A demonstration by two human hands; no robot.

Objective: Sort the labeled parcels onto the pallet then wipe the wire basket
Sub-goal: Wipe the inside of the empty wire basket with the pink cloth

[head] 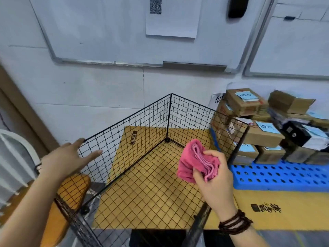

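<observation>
Seemingly folded cloth (194,157) in right hand (215,182), wire basket (127,117) corner blurred

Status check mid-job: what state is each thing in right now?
basket: empty, top open.
cloth: bunched, held over the basket.
parcels: stacked on the pallet, labels showing.
pallet: far part loaded, near part bare.
left hand: fingers straight, at the basket's left wall.
right hand: grips the cloth.

A black wire basket (146,139) with square grid mesh sits on yellow-brown cardboard (293,211), beside a bright blue pallet (284,175) dotted with holes, brown parcels (263,134) bearing pale blue labels, and a pink cloth (194,161).
</observation>
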